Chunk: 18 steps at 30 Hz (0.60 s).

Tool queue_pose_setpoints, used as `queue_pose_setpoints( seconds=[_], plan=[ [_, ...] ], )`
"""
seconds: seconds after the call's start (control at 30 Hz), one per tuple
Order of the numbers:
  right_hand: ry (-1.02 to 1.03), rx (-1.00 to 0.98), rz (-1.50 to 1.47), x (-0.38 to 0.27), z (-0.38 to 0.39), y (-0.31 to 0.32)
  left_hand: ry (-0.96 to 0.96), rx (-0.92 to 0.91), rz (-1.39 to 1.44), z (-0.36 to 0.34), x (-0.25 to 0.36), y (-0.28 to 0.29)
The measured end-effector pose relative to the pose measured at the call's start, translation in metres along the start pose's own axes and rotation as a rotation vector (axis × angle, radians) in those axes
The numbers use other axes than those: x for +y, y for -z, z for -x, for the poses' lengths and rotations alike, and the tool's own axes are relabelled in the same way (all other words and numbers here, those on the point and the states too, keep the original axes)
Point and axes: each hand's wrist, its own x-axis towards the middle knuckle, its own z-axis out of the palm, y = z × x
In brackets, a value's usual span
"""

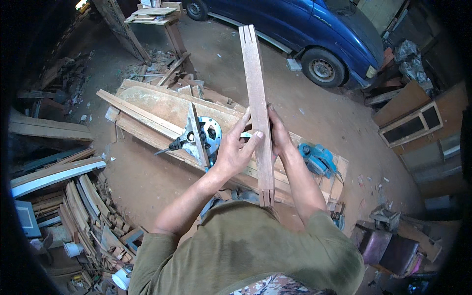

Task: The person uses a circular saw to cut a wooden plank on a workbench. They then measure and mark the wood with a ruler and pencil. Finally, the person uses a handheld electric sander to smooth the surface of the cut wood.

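A long wooden beam (256, 93) with slots cut into both ends stands lengthwise before me, its far end raised over the workbench. My left hand (237, 147) grips its left side, thumb laid across the upper face. Against the opposite side, my right hand (279, 129) is closed round the edge, its fingers partly hidden by the wood. Just left of my left hand, a power tool (200, 137) with a flat metal base plate and a round silver-blue body rests on the planks. A teal power tool (318, 160) lies on the bench beyond my right forearm.
The low plank bench (147, 133) carries long boards and sawdust. Stacked timber offcuts (88, 211) crowd the left side. A blue van (295, 29) is parked at the back. Framed wooden panels (418, 123) lean at the right, above a dark seat-like object (393, 253).
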Motion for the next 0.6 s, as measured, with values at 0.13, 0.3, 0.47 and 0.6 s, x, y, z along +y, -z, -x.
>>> queue_pose_setpoints(
  seconds=[0.13, 0.3, 0.47, 0.6],
  plan=[
    [-0.007, -0.013, -0.036, 0.015, -0.001, -0.020, -0.174, 0.001, -0.128, 0.015, -0.012, 0.024],
    [-0.038, 0.055, 0.002, 0.025, 0.000, -0.061, 0.001, -0.061, 0.176, 0.032, -0.009, 0.072],
    [-0.091, 0.093, -0.037, 0.037, -0.003, -0.077, -0.010, -0.022, 0.144, 0.047, -0.012, 0.115],
    [-0.083, 0.108, 0.045, 0.043, -0.004, -0.062, -0.057, 0.204, -0.209, 0.054, -0.058, 0.156]
  ],
)
